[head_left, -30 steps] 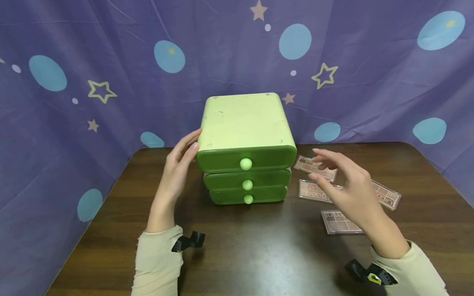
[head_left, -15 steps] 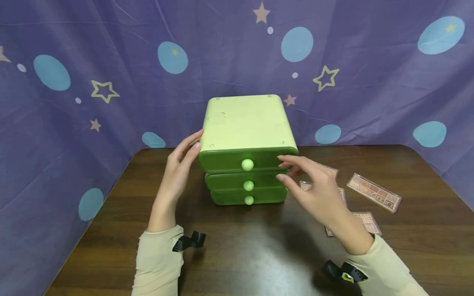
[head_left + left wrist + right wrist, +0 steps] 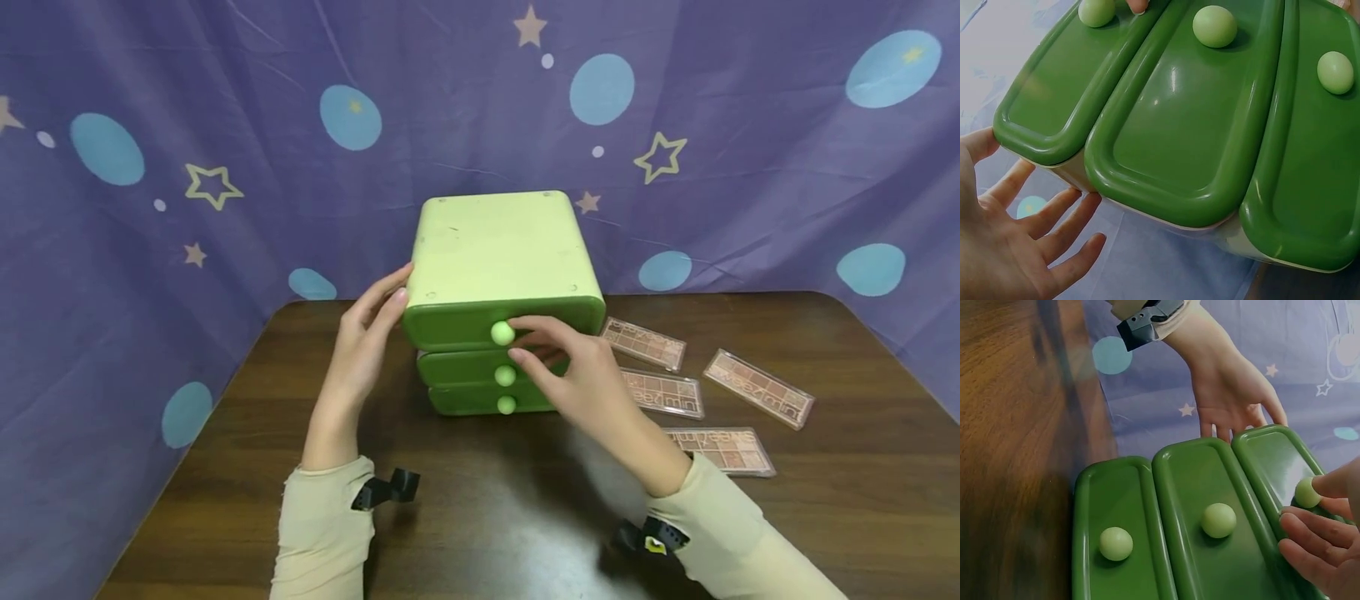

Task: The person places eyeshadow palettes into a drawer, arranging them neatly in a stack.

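A small drawer cabinet [image 3: 498, 246] with a pale green top and three dark green drawers stands on the table. Each drawer front bears a round light green knob, and all three drawers are closed. My left hand [image 3: 356, 354] rests against the cabinet's left side, its fingers spread along the wall and the thumb by the top front corner. My right hand [image 3: 581, 375] is in front of the drawers. Its index fingertip meets the top drawer's knob [image 3: 502, 333], while the thumb is below and slightly apart from it. In the right wrist view, fingertips overlap that knob [image 3: 1307, 492].
Several eyeshadow palettes lie on the brown table [image 3: 480, 508] to the right: one near the back [image 3: 643, 343], one at far right [image 3: 759, 388], others closer in. The right forearm passes beside the nearest palette [image 3: 723, 451]. A purple patterned curtain [image 3: 480, 100] hangs behind.
My right hand has moved left from above the palettes to the top drawer's knob, uncovering the palettes. My left hand stays against the cabinet's side.
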Demonstrator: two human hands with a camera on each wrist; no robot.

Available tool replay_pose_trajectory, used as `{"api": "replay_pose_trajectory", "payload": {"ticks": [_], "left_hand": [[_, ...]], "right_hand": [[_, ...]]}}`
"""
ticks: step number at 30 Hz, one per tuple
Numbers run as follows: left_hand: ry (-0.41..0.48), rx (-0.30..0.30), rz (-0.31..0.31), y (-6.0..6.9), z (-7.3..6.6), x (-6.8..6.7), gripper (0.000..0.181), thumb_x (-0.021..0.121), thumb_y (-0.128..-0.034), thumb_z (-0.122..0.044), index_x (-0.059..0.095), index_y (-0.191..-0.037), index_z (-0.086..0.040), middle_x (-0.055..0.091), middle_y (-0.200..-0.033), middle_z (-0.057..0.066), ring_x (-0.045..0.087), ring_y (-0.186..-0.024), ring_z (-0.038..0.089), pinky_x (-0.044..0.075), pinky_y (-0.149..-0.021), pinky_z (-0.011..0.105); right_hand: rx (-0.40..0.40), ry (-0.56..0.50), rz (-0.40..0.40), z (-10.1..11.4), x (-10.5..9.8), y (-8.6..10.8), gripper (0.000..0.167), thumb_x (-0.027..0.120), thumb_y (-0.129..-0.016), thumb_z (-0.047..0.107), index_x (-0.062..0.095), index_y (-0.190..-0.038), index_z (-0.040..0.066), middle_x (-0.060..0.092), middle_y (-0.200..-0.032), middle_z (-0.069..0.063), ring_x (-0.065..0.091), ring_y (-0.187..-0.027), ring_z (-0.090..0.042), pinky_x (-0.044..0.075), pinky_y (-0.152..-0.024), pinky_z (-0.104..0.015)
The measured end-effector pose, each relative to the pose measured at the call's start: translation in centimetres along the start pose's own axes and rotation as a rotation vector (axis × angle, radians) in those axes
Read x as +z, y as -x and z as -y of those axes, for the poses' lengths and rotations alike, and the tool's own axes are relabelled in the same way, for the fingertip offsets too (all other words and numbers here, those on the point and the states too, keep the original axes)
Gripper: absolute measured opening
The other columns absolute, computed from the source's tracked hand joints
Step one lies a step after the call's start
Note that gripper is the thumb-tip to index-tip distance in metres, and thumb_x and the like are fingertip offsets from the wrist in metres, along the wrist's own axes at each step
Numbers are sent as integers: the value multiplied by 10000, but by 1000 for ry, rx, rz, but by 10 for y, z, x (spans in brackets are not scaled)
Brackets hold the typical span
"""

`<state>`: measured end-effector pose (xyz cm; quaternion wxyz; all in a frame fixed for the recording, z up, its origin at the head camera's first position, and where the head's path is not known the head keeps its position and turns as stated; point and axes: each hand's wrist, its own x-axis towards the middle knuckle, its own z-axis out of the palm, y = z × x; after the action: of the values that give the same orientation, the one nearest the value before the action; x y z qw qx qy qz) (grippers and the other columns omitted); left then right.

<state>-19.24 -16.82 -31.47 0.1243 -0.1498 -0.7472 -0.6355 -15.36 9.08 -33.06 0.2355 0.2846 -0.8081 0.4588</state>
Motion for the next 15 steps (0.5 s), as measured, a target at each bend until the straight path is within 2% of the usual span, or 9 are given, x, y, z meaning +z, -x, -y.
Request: {"api": "replay_pose_trajectory", "payload": {"ticks": [5,15], "left_hand": [[-9,-3,5,0,-1,0,420,492,-1048,-248,527,-1445,-118,522,-1438,6,468,-1283,128,423,-1001,336],[6,6,1,0,1,1,416,502,-1044,-247,534,-1441,-126,531,-1428,-11,484,-1260,120,433,-977,337]], "right_hand": [[-7,-8,-30,1,6,-4,310,780,-861,95,699,-1160,99,744,-895,-14,675,-703,-100,560,-664,-259],[-113,44,-94,-1,13,-8,266,799,-821,20,712,-1069,60,737,-828,-40,698,-692,-130,567,-661,-239]]}}
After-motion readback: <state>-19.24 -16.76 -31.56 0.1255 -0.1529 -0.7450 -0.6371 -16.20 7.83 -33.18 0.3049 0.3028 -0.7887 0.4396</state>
